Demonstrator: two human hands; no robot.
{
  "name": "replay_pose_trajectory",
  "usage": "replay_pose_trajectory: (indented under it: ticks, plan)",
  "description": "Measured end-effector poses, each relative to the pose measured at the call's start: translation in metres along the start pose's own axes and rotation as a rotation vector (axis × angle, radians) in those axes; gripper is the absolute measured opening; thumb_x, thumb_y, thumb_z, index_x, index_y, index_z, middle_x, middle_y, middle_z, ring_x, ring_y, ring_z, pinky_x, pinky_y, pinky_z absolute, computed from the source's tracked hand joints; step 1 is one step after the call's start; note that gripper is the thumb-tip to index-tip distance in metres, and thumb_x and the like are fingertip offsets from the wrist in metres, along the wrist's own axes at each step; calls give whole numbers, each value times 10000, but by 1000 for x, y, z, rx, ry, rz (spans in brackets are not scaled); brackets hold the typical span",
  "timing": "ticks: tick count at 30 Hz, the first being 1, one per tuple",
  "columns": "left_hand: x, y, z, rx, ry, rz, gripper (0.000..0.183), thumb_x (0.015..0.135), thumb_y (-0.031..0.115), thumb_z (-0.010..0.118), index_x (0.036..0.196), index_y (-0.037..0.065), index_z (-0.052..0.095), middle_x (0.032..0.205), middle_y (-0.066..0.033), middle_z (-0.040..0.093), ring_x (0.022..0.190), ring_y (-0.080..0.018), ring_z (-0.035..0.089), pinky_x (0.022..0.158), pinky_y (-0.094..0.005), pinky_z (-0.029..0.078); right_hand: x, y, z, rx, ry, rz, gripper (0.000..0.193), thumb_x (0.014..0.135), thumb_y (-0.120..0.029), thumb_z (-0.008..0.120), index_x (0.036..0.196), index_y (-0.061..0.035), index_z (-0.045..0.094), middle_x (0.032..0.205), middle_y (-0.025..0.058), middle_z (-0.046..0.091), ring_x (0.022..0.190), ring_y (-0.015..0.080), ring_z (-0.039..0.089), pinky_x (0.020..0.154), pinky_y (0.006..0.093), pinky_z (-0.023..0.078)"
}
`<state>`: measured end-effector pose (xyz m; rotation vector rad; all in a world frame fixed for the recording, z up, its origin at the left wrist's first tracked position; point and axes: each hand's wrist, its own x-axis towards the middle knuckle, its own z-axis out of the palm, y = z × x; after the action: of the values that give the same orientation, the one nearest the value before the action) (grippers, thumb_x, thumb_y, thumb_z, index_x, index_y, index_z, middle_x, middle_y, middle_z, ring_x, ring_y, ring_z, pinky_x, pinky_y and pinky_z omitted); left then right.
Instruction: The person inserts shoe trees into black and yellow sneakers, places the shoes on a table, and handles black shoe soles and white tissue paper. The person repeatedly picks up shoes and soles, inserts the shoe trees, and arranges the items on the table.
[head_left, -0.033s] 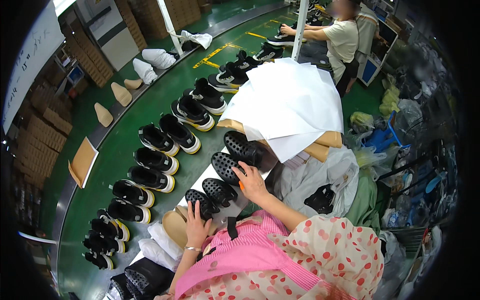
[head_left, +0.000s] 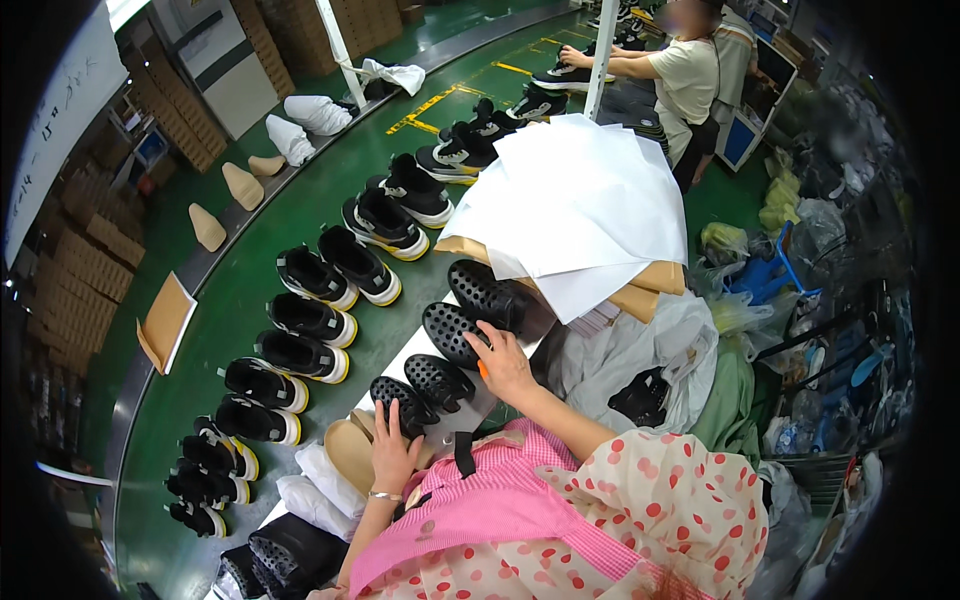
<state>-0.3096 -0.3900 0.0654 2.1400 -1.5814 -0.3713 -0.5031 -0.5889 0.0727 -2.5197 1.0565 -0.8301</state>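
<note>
Four-ish aside, several black perforated clog-shaped pieces lie in a row on a white surface before me. My left hand rests with outstretched fingers on the nearest perforated piece. Farther right, my right hand lies with fingers apart on a larger perforated piece. Something small and orange shows by its thumb; I cannot make out what it is. Between the hands sits a smaller perforated piece, and beyond the right hand another large one. The undersides of both hands are hidden.
Black sneakers with white and yellow soles line the green conveyor. White paper sheets are stacked at the right, above a plastic bag. Tan insole-shaped pieces lie left of my left hand. A co-worker handles shoes at the back.
</note>
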Motion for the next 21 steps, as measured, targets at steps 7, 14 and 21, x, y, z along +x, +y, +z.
replay_pose_trajectory:
  ticks: [7,14,21]
  plan:
    - [-1,0,2,-14,-16,-28,879,768,203,740,1496,144,252,1522,-238,219,1304,-468,361,1033,-480,388,-2,2,3,-1,10,1,622,702,28,638,1297,-113,520,1349,146,428,1066,369,501,904,428,477]
    - [-1,-3,4,-30,0,-28,887,760,192,744,1499,158,254,1522,-236,220,1304,-462,365,1042,-475,380,-1,4,8,-3,-29,26,624,741,-8,664,1325,-152,496,1377,120,404,1088,365,490,926,443,472]
    - [-1,0,6,-16,-3,-47,874,761,178,744,1492,160,267,1528,-213,218,1307,-438,369,1031,-459,394,-2,8,7,11,-51,27,639,744,-11,665,1337,-165,483,1387,127,399,1095,371,489,924,441,475]
